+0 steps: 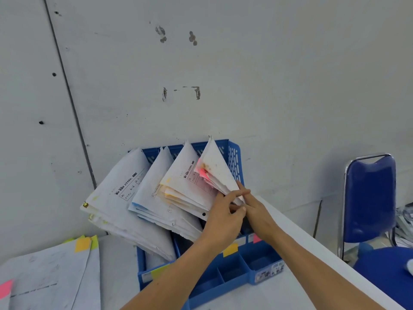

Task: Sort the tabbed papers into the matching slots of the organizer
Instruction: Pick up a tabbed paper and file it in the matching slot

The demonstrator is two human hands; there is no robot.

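Left hand [223,217] pinches the pink papers [215,166] in the organizer's [235,153] right-end slot, right hand [259,212] seems pressed flat against them, fingers straight

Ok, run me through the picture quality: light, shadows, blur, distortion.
Head view: soft, even light, no glare; head view: the chair throws a faint, diffuse shadow on the wall; head view: the wide-angle lens leans and slightly bows the wall seam; head view: fine print on the pink-tabbed papers is too soft to read.
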